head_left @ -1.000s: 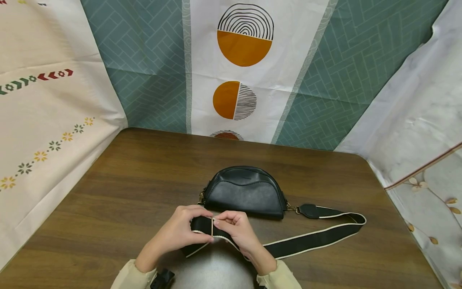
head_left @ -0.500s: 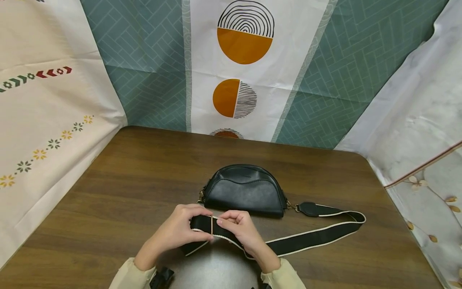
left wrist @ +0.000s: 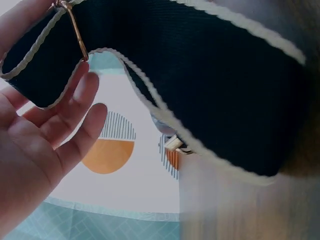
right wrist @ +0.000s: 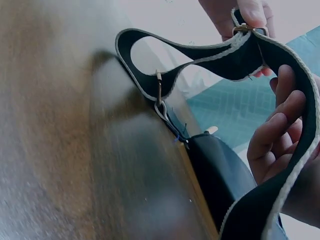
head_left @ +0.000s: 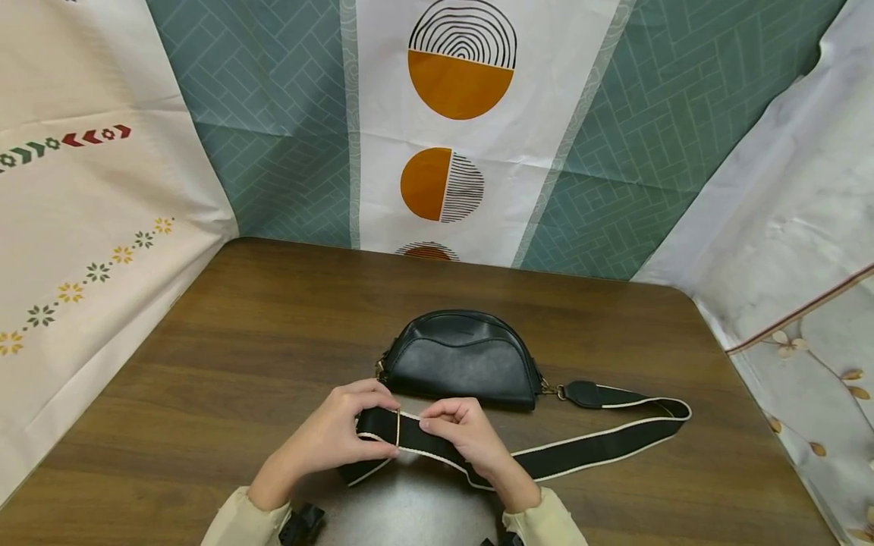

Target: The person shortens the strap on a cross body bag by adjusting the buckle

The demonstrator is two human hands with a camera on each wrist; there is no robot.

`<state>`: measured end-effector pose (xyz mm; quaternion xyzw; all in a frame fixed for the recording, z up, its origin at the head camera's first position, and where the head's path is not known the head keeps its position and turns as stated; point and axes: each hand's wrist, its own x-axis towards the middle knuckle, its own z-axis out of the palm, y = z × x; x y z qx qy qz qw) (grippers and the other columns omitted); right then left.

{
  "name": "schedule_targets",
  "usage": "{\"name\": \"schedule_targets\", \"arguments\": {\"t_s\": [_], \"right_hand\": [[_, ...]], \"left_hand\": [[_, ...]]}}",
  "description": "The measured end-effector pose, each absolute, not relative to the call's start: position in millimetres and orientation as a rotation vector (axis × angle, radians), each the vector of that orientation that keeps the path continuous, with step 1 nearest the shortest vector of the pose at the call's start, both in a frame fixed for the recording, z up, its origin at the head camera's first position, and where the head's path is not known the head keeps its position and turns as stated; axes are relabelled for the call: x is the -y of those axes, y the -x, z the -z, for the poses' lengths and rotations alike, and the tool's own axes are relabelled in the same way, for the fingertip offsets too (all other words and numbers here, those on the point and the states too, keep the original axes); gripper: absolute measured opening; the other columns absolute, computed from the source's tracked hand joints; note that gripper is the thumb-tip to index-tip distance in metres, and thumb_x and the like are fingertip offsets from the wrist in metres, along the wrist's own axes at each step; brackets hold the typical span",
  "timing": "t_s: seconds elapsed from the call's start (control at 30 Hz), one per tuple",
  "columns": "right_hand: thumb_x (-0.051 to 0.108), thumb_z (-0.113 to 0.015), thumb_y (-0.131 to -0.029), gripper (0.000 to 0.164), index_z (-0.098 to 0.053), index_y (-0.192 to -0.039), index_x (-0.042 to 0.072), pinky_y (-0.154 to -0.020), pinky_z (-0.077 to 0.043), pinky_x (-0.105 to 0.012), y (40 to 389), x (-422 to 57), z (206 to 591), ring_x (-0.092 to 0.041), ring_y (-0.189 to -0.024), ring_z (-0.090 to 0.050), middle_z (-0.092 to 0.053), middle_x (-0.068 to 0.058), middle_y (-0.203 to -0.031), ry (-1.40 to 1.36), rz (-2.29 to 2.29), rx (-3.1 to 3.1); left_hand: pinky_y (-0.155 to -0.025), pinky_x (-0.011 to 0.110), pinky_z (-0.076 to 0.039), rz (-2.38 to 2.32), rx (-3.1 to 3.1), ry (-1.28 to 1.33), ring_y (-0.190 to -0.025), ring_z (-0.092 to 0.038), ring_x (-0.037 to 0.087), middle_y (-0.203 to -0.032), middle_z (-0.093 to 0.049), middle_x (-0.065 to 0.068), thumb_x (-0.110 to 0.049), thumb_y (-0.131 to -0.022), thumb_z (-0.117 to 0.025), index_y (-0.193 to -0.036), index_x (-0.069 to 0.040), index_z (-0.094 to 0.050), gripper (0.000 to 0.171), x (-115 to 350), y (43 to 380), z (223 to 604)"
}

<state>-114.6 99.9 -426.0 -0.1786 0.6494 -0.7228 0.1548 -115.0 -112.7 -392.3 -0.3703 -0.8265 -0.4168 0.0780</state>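
"Strap, where is it, and what surrounds it?"

"Cloths hang behind and at both sides, cut off by the frame. Below is the table. On it sits the bag, the strap looping from its right end round to the front."

"What's blocked?"

"In the head view, the left hand covers the strap's run toward the bag's left end. In the right wrist view, the strap hides part of the right hand. Both sleeves are cut off below."

"And their grip?"

"Left pinches the buckle on the strap; right pinches the strap near it."
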Motion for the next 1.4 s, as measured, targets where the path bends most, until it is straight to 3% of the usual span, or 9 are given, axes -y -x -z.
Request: {"name": "schedule_targets", "arguments": {"t_s": [0.47, 1.4], "right_hand": [[-0.004, -0.057, -0.081, 0.02, -0.056, -0.088, -0.022, -0.057, -0.046, -0.018, 115, -92, 424, -0.004, -0.063, -0.057, -0.063, 0.006, -0.071, 0.478, 2.107, -1.876], [-0.003, -0.057, -0.082, 0.026, -0.049, -0.088, -0.027, -0.058, -0.046, -0.018, 110, -77, 427, -0.005, -0.065, -0.058, -0.064, 0.006, -0.073, 0.292, 2.25, -1.824]], "left_hand": [[-0.066, 0.023, -0.045, 1.106, 2.558, 1.049, -0.075, -0.054, 0.004, -0.086, -0.058, -0.011, -0.027, -0.058, -0.082, -0.089, -0.011, -0.067, 0.038, 114, 115, 384], [-0.07, 0.024, -0.045, 1.213, 2.541, 1.087, -0.08, -0.054, 0.005, -0.089, -0.057, -0.009, -0.03, -0.065, -0.079, -0.094, -0.01, -0.067, 0.037, 102, 117, 389]]}}
